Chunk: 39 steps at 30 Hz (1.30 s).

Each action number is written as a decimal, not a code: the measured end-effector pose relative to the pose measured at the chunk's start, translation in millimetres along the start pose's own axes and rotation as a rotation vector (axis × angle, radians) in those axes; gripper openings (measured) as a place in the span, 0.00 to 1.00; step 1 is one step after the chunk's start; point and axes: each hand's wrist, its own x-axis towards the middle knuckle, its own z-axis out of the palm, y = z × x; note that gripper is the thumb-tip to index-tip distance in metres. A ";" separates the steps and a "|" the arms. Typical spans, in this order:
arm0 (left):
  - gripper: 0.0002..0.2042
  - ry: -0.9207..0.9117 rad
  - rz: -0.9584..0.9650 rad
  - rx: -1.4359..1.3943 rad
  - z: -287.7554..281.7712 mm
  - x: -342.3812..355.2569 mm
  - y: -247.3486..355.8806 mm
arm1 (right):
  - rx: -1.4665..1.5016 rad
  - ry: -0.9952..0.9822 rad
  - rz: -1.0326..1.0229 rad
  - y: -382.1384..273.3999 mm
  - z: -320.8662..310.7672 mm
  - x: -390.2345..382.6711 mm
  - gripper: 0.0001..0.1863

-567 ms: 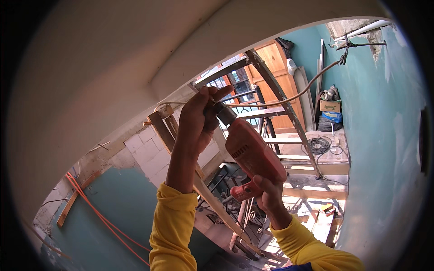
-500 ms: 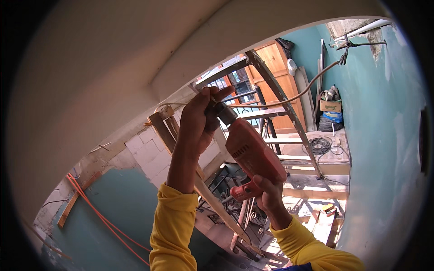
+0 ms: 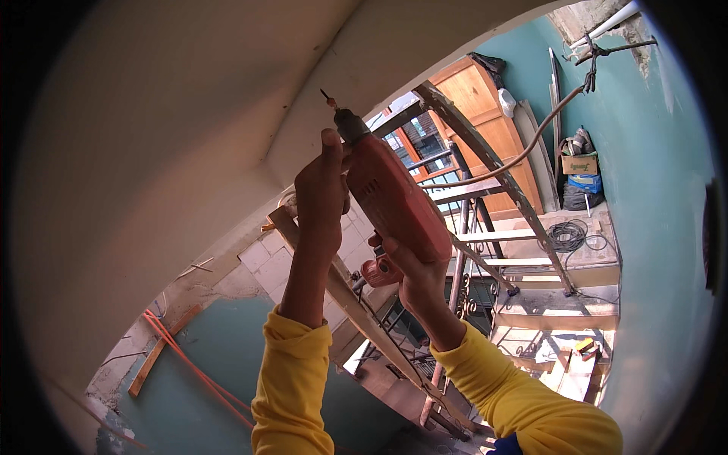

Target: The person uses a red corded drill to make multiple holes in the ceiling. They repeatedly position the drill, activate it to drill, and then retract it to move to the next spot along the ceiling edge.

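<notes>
A red power drill (image 3: 398,199) points up and to the left, held in both hands. My right hand (image 3: 421,284) is closed around its rear grip. Against the drill's left side near the front is my left hand (image 3: 320,189), its thumb raised and its other fingers curled, partly hidden by the drill. A thin dark drill bit (image 3: 328,98) with a small orange-brown piece at its base projects from the black chuck (image 3: 350,125). Its tip appears in front of the pale ceiling panel (image 3: 197,114); whether it touches cannot be told.
A wooden ladder (image 3: 485,152) stands beyond the drill, with a brown cable (image 3: 523,155) crossing it. A timber post (image 3: 364,322) slants below my arms. Coiled black cable (image 3: 567,235) and a cardboard box (image 3: 579,164) lie to the right. Orange conduits (image 3: 193,364) hang left.
The drill has moved up and left, toward the ceiling panel. My left hand has left the chuck and bit and slid down beside the drill body, leaving the bit exposed.
</notes>
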 end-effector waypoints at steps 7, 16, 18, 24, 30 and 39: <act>0.32 -0.020 0.239 0.297 4.3 19.5 7.9 | 0.045 -0.014 -0.076 27.8 19.4 44.7 0.45; 0.34 0.016 0.229 0.305 10.9 25.7 7.2 | 0.127 -0.042 -0.017 28.1 19.4 52.6 0.46; 0.34 0.029 0.227 0.324 13.2 27.1 7.5 | 0.144 -0.051 -0.005 26.5 18.3 54.0 0.46; 0.34 0.057 0.238 0.323 18.0 21.0 13.5 | 0.123 -0.081 -0.028 22.6 15.2 55.2 0.46; 0.35 0.052 0.229 0.352 15.3 25.5 9.2 | 0.101 -0.091 -0.015 27.0 11.4 58.7 0.46; 0.42 0.001 0.140 0.242 14.5 28.3 0.6 | 0.087 -0.116 -0.038 21.3 16.1 60.7 0.45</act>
